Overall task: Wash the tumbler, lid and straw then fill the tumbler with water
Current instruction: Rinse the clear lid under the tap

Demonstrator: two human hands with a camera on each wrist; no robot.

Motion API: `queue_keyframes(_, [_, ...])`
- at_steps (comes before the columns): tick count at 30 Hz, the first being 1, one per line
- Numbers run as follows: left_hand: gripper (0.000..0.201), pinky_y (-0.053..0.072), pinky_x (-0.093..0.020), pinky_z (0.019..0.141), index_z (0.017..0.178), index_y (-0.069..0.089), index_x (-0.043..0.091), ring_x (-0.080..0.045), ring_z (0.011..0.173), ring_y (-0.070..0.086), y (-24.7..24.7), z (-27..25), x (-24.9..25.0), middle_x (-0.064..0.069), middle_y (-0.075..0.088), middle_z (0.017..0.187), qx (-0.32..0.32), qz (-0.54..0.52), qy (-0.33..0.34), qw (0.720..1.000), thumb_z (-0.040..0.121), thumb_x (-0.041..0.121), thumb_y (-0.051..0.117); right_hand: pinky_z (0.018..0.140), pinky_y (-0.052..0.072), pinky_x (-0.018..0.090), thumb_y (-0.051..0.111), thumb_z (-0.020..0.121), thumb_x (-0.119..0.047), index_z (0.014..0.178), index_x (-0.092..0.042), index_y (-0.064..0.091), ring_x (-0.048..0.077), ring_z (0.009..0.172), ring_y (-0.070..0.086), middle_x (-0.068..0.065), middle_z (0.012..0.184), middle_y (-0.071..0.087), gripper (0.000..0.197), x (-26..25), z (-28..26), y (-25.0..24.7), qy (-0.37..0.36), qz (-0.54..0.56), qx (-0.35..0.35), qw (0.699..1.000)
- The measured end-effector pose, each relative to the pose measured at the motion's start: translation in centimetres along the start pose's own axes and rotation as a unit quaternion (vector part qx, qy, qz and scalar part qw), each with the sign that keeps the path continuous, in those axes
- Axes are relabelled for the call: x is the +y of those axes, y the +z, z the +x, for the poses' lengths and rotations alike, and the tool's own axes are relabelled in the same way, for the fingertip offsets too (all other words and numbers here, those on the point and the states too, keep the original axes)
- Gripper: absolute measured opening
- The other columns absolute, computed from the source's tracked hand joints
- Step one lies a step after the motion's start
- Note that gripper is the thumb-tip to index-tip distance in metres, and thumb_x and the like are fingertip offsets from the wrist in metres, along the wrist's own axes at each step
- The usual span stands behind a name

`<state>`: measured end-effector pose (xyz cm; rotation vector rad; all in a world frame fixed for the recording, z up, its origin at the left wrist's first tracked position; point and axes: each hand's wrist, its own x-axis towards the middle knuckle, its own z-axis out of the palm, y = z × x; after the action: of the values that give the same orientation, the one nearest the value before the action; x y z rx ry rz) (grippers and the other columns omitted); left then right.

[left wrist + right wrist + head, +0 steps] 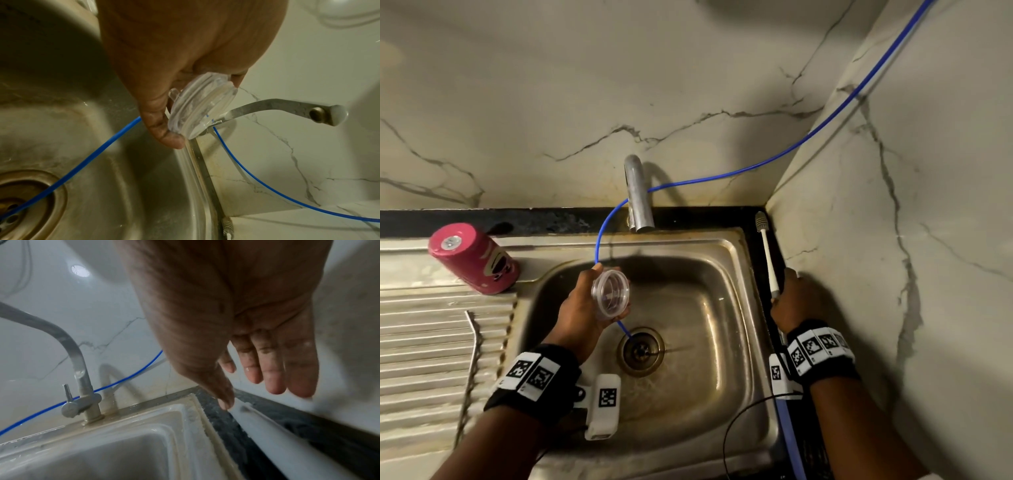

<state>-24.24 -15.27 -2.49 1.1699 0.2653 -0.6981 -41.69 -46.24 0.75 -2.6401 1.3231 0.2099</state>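
Over the sink our left hand grips the clear lid below the tap. Our right hand hangs with its grip loose, thumb at the brush. On the draining surface the pink tumbler stands inverted, straw nearby.

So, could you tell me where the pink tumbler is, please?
In the head view, the pink tumbler stands upside down on the steel drainboard, left of the sink basin.

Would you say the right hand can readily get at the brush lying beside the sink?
Probably yes: the right hand hovers open right over the brush handle, thumb nearly touching it, with nothing between; only the wall close by crowds it.
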Motion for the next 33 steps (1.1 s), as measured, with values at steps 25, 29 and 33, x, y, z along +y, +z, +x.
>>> queue_keyframes(25, [0.076,0.056,-0.039,0.073,0.125,0.07,0.013,-0.033,0.105,0.063,-5.0,0.0,2.0,-0.018,0.071,0.119,0.074,-0.06,0.028,0.995,0.066,0.061,0.074,0.113,0.027,0.02,0.077,0.091,-0.022,0.167,-0.03,0.014,0.021,0.154,0.031,0.005,0.171,0.025,0.099,-22.4,0.5,6.5,-0.324,0.31,-0.108,0.887])
queue_keyframes(29, [0.088,0.06,-0.05,0.086,0.132,0.061,0.011,-0.038,0.12,0.063,-4.1,0.2,1.7,-0.014,0.067,0.125,0.059,-0.02,0.046,0.997,0.063,0.062,0.083,0.107,0.047,0.03,0.074,0.092,-0.021,0.167,-0.029,0.017,0.018,0.136,0.045,0.009,0.164,0.034,0.094,-22.1,0.2,6.3,-0.336,0.31,-0.1,0.884])
queue_keyframes(33, [0.08,0.056,-0.057,0.093,0.132,0.064,0.01,-0.042,0.123,0.063,-2.5,0.6,2.0,-0.02,0.069,0.125,0.055,-0.04,-0.003,0.998,0.071,0.057,0.083,0.106,0.049,0.029,0.075,0.094,-0.021,0.149,-0.021,0.055,0.015,0.13,0.058,0.005,0.143,0.061,0.059,-20.3,-1.5,6.5,-0.256,0.389,-0.068,0.882])
